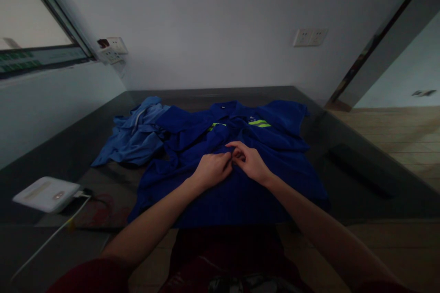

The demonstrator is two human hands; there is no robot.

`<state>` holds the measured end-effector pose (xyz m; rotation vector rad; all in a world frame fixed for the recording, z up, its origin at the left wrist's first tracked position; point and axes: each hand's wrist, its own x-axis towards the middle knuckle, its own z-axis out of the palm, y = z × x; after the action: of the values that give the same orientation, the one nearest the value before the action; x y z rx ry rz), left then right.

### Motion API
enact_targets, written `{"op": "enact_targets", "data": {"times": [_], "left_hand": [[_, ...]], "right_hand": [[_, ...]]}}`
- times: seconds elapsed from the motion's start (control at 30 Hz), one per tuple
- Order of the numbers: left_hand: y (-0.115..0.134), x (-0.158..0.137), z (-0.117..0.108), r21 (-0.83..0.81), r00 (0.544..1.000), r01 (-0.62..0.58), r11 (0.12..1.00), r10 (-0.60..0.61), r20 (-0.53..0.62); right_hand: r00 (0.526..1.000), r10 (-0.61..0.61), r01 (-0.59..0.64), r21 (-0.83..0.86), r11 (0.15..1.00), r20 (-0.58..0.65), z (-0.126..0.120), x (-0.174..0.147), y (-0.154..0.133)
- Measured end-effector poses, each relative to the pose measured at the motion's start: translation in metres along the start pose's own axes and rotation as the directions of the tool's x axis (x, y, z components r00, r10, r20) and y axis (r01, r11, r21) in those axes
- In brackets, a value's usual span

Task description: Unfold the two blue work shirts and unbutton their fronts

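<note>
A dark blue work jacket (192, 137) with yellow-green reflective strips on its chest lies spread on the table, collar toward the wall. My left hand (213, 168) is closed at the middle of its front, fingers pressed together on the cloth. Right beside it, my right hand (250, 162) pinches at the same front edge with thumb and curled fingers, its index finger raised a little. The two hands meet at the fingertips. Whatever small part lies between them, such as a fastener, is hidden.
A lighter blue garment (137, 132) lies crumpled left of the jacket. At the left on the dark table (343, 206) sits a white device (48, 193) with a cable. A long dark object (357, 169) lies at the right. Wall sockets (310, 37) are behind.
</note>
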<state>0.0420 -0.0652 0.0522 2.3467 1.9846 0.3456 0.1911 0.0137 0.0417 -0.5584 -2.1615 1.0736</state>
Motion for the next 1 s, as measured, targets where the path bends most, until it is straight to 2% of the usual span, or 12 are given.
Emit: {"op": "enact_targets", "data": {"times": [0.2, 0.37, 0.5, 0.6, 0.7, 0.87, 1.0], "left_hand": [[-0.001, 0.0, 0.001, -0.016, 0.998, -0.043, 0.999, 0.042, -0.04], [0.0, 0.0, -0.007, -0.236, 0.994, -0.033, 0.971, 0.007, -0.111], [-0.004, 0.004, -0.01, -0.442, 0.956, -0.04, 0.896, -0.095, -0.279], [-0.007, 0.007, -0.01, -0.487, 0.928, -0.125, 0.865, -0.073, -0.367], [-0.007, 0.007, -0.009, -0.512, 0.939, -0.171, 0.842, -0.019, -0.345], [-0.006, 0.005, -0.008, -0.562, 0.951, -0.111, 0.82, -0.077, -0.3], [-0.006, 0.005, -0.008, -0.477, 0.953, -0.087, 0.875, -0.066, -0.295]], "right_hand": [[0.998, 0.064, -0.064, 0.074, 0.995, 0.008, -0.001, 0.002, 0.002], [0.99, 0.121, -0.109, 0.153, 0.982, -0.069, -0.006, 0.003, -0.001], [0.988, 0.147, -0.13, 0.231, 0.964, -0.057, -0.009, 0.004, -0.003], [0.985, 0.162, -0.139, 0.285, 0.948, -0.055, -0.01, 0.004, -0.004], [0.98, 0.187, -0.155, 0.319, 0.935, -0.072, -0.011, 0.004, -0.005], [0.978, 0.191, -0.154, 0.333, 0.93, -0.082, -0.01, 0.003, -0.006], [0.981, 0.184, -0.153, 0.328, 0.932, -0.066, -0.01, 0.003, -0.007]]}}
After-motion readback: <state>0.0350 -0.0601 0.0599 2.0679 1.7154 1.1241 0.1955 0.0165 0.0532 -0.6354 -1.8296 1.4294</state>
